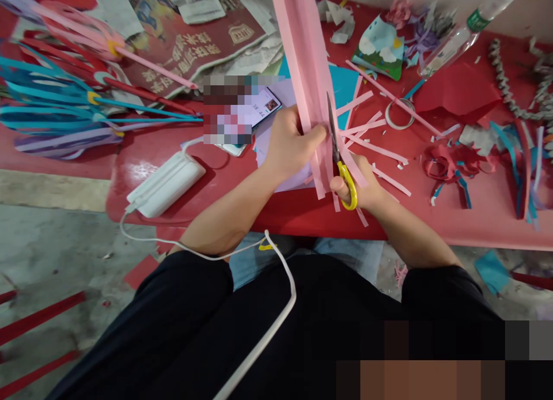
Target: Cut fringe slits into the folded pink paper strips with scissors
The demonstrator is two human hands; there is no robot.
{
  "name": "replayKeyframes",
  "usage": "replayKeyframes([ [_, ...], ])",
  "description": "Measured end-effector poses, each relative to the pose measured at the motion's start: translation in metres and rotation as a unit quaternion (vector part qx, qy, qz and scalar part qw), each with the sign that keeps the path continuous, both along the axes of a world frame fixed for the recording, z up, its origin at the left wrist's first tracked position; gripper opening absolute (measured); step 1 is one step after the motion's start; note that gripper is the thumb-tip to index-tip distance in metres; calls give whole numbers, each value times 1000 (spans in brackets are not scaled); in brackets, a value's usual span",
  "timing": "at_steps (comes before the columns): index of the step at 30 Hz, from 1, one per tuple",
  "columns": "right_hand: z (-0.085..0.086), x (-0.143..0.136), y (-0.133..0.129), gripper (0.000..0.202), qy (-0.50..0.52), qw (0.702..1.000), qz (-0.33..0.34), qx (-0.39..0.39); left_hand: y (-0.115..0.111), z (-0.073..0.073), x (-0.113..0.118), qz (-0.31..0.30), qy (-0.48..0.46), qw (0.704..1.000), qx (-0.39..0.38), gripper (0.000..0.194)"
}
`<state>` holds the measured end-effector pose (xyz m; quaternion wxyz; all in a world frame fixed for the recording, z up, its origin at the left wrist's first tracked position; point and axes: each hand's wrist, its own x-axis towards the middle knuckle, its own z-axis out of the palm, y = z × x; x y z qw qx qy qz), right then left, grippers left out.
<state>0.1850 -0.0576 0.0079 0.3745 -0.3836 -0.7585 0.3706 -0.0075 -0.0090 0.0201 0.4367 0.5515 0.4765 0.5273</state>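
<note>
A long folded sheet of pink paper (305,54) stands up from the table, gripped near its lower end by my left hand (289,143), thumb on its face. My right hand (365,187) is closed on yellow-handled scissors (349,187), the thumb through one loop. The blades point up along the paper's right edge, and a narrow strip (352,163) hangs to the right of them. Several cut pink strips (382,149) lie on the red table beside my right hand. Purple paper (285,184) and blue paper (345,89) lie beneath.
A white power bank (166,184) with a cable and a lit phone (265,106) are to the left. Paper-strip flowers (52,100) and newspaper (194,42) lie further left and behind. A tape roll (400,113), plastic bottle (469,31) and red paper scraps (449,161) are on the right.
</note>
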Motion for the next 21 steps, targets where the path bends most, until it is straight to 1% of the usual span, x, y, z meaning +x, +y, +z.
replayKeyframes([
  [5, -2, 3, 1, 71, -16, 999, -23, 40, -6, 3, 3, -23, 42, 999, 1, 43],
  [12, -1, 3, -2, 83, -30, 997, -63, -15, -6, 1, 6, -48, 68, 996, 19, 41],
  [17, -5, 0, -3, 84, -24, 995, -90, -22, -7, 4, 5, -47, 51, 998, 11, 44],
  [21, -6, -4, -2, 88, -40, 992, -121, -20, -9, 5, 4, -46, 29, 999, -7, 41],
])
